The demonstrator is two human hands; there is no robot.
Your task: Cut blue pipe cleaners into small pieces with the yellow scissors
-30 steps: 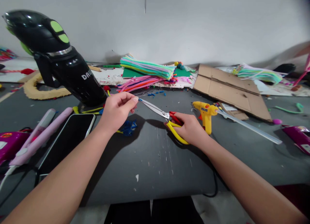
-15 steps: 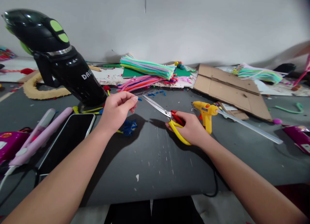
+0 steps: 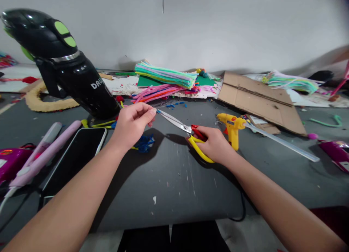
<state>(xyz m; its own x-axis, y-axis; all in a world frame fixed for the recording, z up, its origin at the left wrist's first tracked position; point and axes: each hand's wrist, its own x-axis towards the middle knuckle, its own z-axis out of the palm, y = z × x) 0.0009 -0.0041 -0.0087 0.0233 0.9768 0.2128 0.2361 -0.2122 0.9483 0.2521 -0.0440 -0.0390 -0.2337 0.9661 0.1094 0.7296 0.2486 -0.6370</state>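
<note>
Scissors (image 3: 188, 134): yellow-red handles, steel blades near closed, above grey surface (image 3: 169, 179) | right hand (image 3: 215, 145) grips handles | left hand (image 3: 132, 123) pinches small blue piece at blade tips.

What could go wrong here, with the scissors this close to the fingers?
The scissors in the right hand have their blade tips right at the left hand fingertips, so a snip could nick them. The glue gun stands just behind the right hand; a backward jerk might knock it over.
</note>
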